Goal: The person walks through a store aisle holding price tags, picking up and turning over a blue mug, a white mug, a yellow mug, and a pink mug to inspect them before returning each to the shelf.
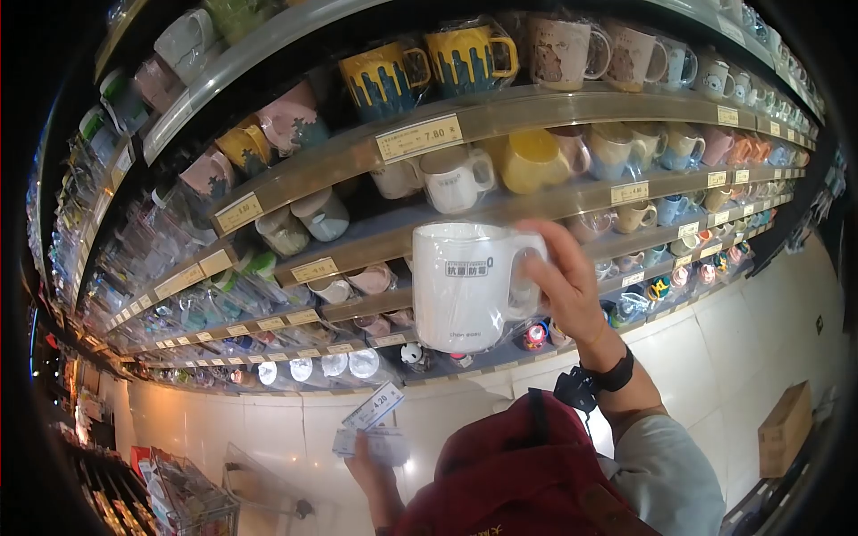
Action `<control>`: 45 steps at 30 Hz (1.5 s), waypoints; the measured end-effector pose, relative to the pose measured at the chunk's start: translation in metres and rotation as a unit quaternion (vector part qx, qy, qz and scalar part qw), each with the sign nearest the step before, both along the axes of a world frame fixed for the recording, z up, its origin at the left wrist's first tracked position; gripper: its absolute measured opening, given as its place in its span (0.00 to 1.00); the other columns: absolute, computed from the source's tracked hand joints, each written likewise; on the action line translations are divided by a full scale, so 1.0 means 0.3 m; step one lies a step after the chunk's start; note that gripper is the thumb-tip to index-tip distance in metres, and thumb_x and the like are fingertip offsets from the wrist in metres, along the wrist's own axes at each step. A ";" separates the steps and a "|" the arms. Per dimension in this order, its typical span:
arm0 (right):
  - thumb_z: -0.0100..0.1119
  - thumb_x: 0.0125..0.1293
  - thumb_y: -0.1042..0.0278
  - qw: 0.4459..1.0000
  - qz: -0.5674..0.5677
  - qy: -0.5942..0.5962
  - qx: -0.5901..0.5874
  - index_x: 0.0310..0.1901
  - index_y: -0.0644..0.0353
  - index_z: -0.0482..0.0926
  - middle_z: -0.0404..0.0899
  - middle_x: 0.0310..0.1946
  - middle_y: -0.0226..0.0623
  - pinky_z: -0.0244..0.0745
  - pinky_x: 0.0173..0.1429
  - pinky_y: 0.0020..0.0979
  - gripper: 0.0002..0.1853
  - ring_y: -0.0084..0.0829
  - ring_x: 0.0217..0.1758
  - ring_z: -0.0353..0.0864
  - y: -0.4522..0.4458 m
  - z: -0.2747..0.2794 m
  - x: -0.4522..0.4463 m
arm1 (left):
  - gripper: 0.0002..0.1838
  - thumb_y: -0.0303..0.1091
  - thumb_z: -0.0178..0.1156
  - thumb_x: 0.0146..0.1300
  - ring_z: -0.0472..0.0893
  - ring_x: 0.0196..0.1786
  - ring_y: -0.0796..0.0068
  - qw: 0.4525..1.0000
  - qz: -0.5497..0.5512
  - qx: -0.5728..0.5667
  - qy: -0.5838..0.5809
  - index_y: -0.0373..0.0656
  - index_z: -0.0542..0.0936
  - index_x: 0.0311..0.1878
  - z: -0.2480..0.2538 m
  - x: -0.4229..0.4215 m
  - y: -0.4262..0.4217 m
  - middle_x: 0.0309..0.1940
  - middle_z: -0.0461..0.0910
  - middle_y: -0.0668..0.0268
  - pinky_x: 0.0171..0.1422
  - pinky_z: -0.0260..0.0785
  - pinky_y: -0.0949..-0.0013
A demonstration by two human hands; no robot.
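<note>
My right hand (565, 284) grips the handle of a white mug (460, 290) in clear wrap, held upright in front of the shelves, with printed characters facing me. Lower down, my left hand (371, 469) holds a small stack of price labels (375, 409), the top one reading 4.20. Behind the held mug, a similar wrapped white mug (451, 181) stands on a shelf beside a yellow mug (534, 161).
Curved-looking shelves of mugs with price strips (418, 138) span the view. Yellow and teal mugs (380, 79) stand on an upper shelf. A cardboard box (785, 431) is on the tiled floor at right; a filled wire basket (183, 496) is at lower left.
</note>
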State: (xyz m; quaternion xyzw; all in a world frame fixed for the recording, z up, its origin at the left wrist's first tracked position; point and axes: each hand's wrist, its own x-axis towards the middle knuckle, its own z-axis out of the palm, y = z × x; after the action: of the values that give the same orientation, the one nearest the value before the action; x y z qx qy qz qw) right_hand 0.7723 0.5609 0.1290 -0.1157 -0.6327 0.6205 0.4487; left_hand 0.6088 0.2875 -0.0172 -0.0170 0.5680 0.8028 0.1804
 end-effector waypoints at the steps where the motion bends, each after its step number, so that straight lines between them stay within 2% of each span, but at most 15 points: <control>1: 0.47 0.59 0.74 1.000 -0.001 -0.001 -0.002 0.53 0.64 0.62 0.71 0.34 0.26 0.57 0.28 0.12 0.19 0.09 0.29 0.64 0.003 -0.002 0.000 | 0.14 0.30 0.49 0.58 0.76 0.33 0.69 1.000 -0.001 -0.002 -0.001 0.32 0.67 0.46 -0.004 0.000 -0.001 0.32 0.74 0.59 0.35 0.71 0.68; 7: 0.46 0.60 0.73 1.000 -0.015 0.020 0.004 0.53 0.64 0.62 0.72 0.32 0.26 0.57 0.28 0.11 0.19 0.10 0.29 0.65 0.015 -0.007 -0.009 | 0.16 0.31 0.49 0.57 0.74 0.33 0.69 1.000 -0.013 -0.010 0.016 0.30 0.66 0.46 0.000 0.003 0.001 0.33 0.73 0.58 0.33 0.68 0.70; 9: 0.44 0.60 0.72 0.991 -0.014 0.092 -0.098 0.51 0.62 0.64 0.72 0.30 0.25 0.56 0.23 0.11 0.17 0.09 0.24 0.64 0.008 -0.005 -0.034 | 0.16 0.31 0.49 0.58 0.74 0.33 0.69 1.000 -0.009 -0.015 0.010 0.30 0.66 0.47 -0.004 -0.002 0.005 0.34 0.73 0.57 0.34 0.68 0.70; 10: 0.44 0.60 0.72 0.991 -0.016 0.094 -0.095 0.51 0.62 0.64 0.72 0.30 0.25 0.56 0.23 0.11 0.17 0.09 0.24 0.64 0.012 -0.010 -0.031 | 0.16 0.31 0.49 0.58 0.74 0.33 0.69 1.000 -0.011 -0.012 0.011 0.30 0.66 0.47 -0.007 -0.005 0.007 0.34 0.73 0.57 0.34 0.68 0.70; 12: 0.43 0.60 0.71 0.960 0.095 0.079 -0.252 0.50 0.60 0.65 0.71 0.29 0.23 0.52 0.18 0.11 0.15 0.08 0.18 0.60 0.016 -0.029 -0.022 | 0.17 0.31 0.48 0.58 0.75 0.34 0.68 0.999 -0.006 -0.028 0.014 0.30 0.65 0.48 -0.017 -0.013 0.003 0.35 0.73 0.56 0.34 0.69 0.69; 13: 0.41 0.60 0.71 0.948 0.112 0.087 -0.284 0.49 0.58 0.64 0.68 0.25 0.20 0.47 0.14 0.11 0.14 0.07 0.14 0.54 0.008 -0.033 -0.040 | 0.17 0.31 0.48 0.58 0.75 0.34 0.68 1.000 -0.007 -0.025 0.016 0.30 0.65 0.48 -0.023 -0.015 -0.002 0.35 0.73 0.56 0.34 0.69 0.69; 17: 0.40 0.61 0.72 0.909 0.165 0.059 -0.379 0.50 0.59 0.63 0.64 0.22 0.19 0.50 0.16 0.11 0.15 0.06 0.14 0.52 -0.018 -0.024 -0.052 | 0.16 0.32 0.48 0.58 0.75 0.32 0.69 1.000 -0.013 -0.007 0.018 0.31 0.66 0.46 -0.001 -0.009 0.012 0.33 0.73 0.58 0.33 0.70 0.69; 18: 0.40 0.61 0.72 0.908 0.165 0.060 -0.380 0.50 0.59 0.63 0.64 0.22 0.19 0.50 0.16 0.11 0.15 0.06 0.14 0.52 -0.019 -0.021 -0.049 | 0.14 0.31 0.48 0.58 0.75 0.31 0.71 1.000 -0.003 -0.005 0.016 0.32 0.68 0.44 0.008 -0.004 0.013 0.31 0.73 0.60 0.33 0.70 0.70; 20: 0.40 0.61 0.72 0.888 0.232 0.055 -0.393 0.50 0.59 0.63 0.67 0.26 0.21 0.58 0.18 0.11 0.15 0.07 0.16 0.58 -0.019 -0.016 -0.040 | 0.14 0.31 0.48 0.58 0.75 0.31 0.71 1.000 -0.006 -0.011 0.015 0.32 0.68 0.44 0.005 -0.008 0.007 0.31 0.73 0.60 0.33 0.70 0.70; 24: 0.40 0.61 0.72 0.883 0.206 0.064 -0.417 0.50 0.59 0.64 0.71 0.30 0.24 0.68 0.24 0.14 0.14 0.11 0.23 0.69 -0.023 -0.021 -0.056 | 0.16 0.30 0.48 0.57 0.75 0.33 0.68 0.999 -0.035 -0.010 0.034 0.29 0.66 0.46 -0.024 -0.028 -0.009 0.34 0.73 0.55 0.33 0.69 0.70; 26: 0.41 0.61 0.71 0.839 0.321 0.146 -0.414 0.50 0.59 0.64 0.73 0.35 0.28 0.73 0.32 0.19 0.14 0.16 0.31 0.74 -0.010 -0.054 -0.051 | 0.16 0.29 0.48 0.57 0.75 0.33 0.68 0.999 -0.025 -0.006 0.029 0.29 0.66 0.46 -0.022 -0.029 -0.003 0.34 0.73 0.56 0.34 0.70 0.70; 29: 0.41 0.60 0.72 0.854 0.273 0.127 -0.424 0.51 0.60 0.64 0.73 0.37 0.31 0.74 0.36 0.23 0.16 0.19 0.34 0.75 -0.031 -0.052 -0.060 | 0.15 0.28 0.48 0.57 0.75 0.33 0.69 1.000 -0.012 -0.002 0.016 0.29 0.66 0.46 -0.017 -0.027 0.003 0.34 0.73 0.56 0.34 0.70 0.70; 32: 0.41 0.60 0.72 0.853 0.285 0.132 -0.418 0.52 0.60 0.63 0.73 0.40 0.33 0.74 0.39 0.24 0.17 0.21 0.37 0.76 -0.048 -0.021 -0.063 | 0.14 0.30 0.48 0.58 0.75 0.32 0.70 1.000 0.001 -0.004 0.010 0.30 0.67 0.45 -0.035 -0.033 0.003 0.32 0.73 0.58 0.33 0.70 0.69; 40: 0.40 0.60 0.72 0.843 0.303 0.146 -0.420 0.53 0.60 0.62 0.73 0.42 0.34 0.74 0.39 0.24 0.18 0.22 0.39 0.76 -0.035 -0.053 -0.066 | 0.14 0.32 0.50 0.58 0.76 0.30 0.70 1.000 -0.006 -0.009 0.014 0.31 0.69 0.43 -0.031 -0.022 -0.001 0.30 0.74 0.60 0.32 0.71 0.69; 45: 0.41 0.60 0.72 0.853 0.285 0.135 -0.415 0.53 0.60 0.63 0.73 0.40 0.33 0.74 0.37 0.22 0.18 0.21 0.37 0.75 -0.035 -0.059 -0.072 | 0.15 0.30 0.49 0.58 0.74 0.33 0.71 1.000 -0.001 0.000 -0.007 0.30 0.67 0.46 -0.037 -0.021 -0.005 0.34 0.73 0.59 0.33 0.69 0.72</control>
State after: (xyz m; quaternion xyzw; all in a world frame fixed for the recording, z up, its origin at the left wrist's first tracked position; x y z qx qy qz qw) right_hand 0.7508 0.5504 0.1112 -0.0209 -0.2550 0.9356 0.2432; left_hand 0.6026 0.2860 -0.0284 -0.0224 0.5671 0.8022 0.1856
